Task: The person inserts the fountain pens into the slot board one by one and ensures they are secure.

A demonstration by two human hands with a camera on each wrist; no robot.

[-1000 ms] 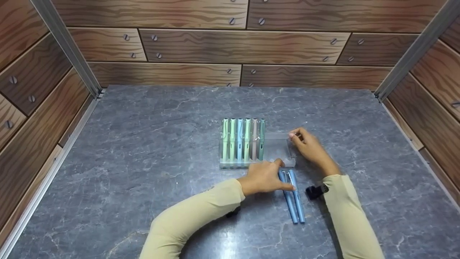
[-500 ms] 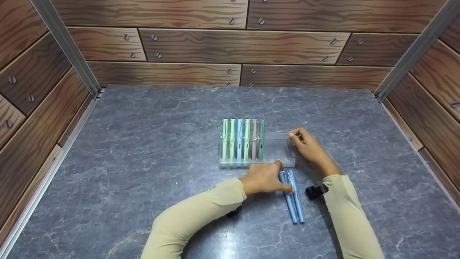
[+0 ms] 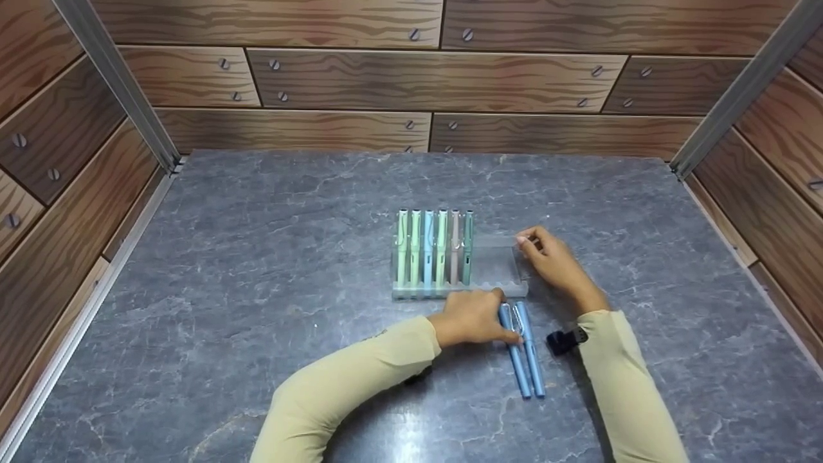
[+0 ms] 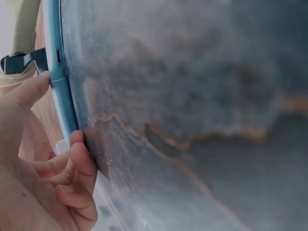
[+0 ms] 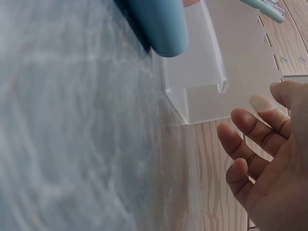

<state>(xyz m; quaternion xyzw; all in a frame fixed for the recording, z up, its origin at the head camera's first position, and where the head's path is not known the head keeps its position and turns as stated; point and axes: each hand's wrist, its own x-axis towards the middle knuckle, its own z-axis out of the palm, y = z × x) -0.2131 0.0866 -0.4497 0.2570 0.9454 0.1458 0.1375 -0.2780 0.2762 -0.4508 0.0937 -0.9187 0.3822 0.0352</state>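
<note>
Two blue capped pens lie side by side on the table in front of a clear pen stand (image 3: pixel 495 263); the left pen (image 3: pixel 518 366) and right pen (image 3: pixel 535 366) slant slightly. My left hand (image 3: pixel 472 316) reaches across and pinches the left pen's capped end between thumb and fingers. In the left wrist view, the thumb touches a blue pen (image 4: pixel 57 43) and curled fingertips meet its end. My right hand (image 3: pixel 553 260) pinches the stand's upper right corner. Through the clear panel (image 5: pixel 231 72), a fingertip shows behind it in the right wrist view.
Several pens in light green, light blue, mauve and dark green (image 3: pixel 468 251) stand in the left part of the stand. The grey marbled tabletop (image 3: pixel 257 257) is bounded by wood-patterned walls (image 3: pixel 360 80). Cameras sit on both wrists, the right camera (image 3: pixel 563 343) clearly visible.
My left thumb has slid slightly left, from the right blue pen's edge toward the left pen. The right hand, the stand and both blue pens stay in place.
</note>
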